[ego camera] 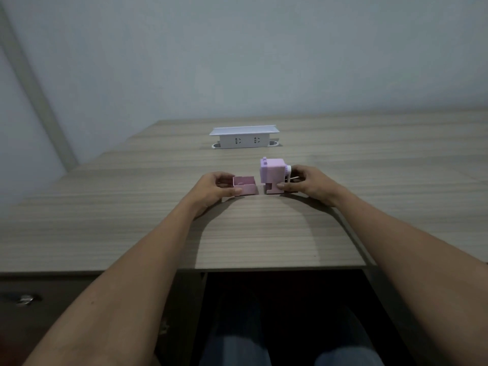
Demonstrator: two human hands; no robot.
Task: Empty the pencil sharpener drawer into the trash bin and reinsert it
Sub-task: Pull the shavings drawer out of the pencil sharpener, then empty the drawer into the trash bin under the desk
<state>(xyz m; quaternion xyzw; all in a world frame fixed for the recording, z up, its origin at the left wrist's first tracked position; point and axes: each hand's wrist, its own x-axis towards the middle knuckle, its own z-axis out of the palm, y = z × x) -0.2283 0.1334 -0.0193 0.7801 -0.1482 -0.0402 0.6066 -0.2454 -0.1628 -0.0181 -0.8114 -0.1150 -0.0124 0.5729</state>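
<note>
On the wood-grain surface (pixel 250 233) a pink drawer (pixel 245 185) sits out of a lilac pencil sharpener (pixel 273 173), just to its left with a narrow gap between them. The left hand (pixel 212 187) has its grip closed on the drawer, thumb on the near wall and fingers around the left side. The drawer's open top faces up; what lies inside cannot be made out. The right hand (pixel 307 182) grasps the sharpener from the right, thumb against its lower front, fingers by the white crank. Farther back stands a white socket box (pixel 244 140) with its lid raised. No writing or brand mark is legible anywhere.
</note>
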